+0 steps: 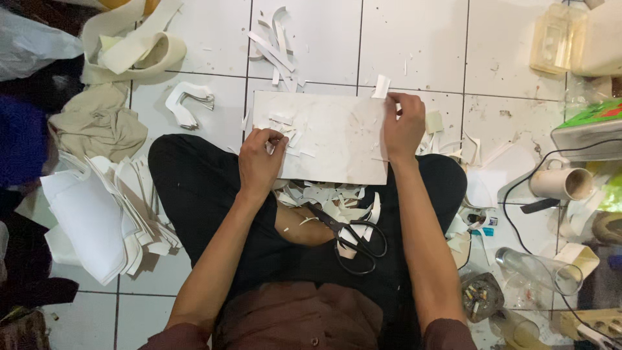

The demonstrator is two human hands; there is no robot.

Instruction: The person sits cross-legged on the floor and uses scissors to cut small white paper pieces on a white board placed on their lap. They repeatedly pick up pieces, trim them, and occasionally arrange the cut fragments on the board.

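Board: your left hand pinches offcuts on the white cutting board; right hand grips its 3 o'clock edge.
Done: cut pieces stacked at 9 o'clock.
Left: trimmings remain; scissors lie unheld at 6 o'clock.

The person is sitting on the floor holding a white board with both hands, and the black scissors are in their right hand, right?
Not quite. The head view shows the black scissors lying on the person's lap among paper scraps. The right hand and left hand both hold the white board.
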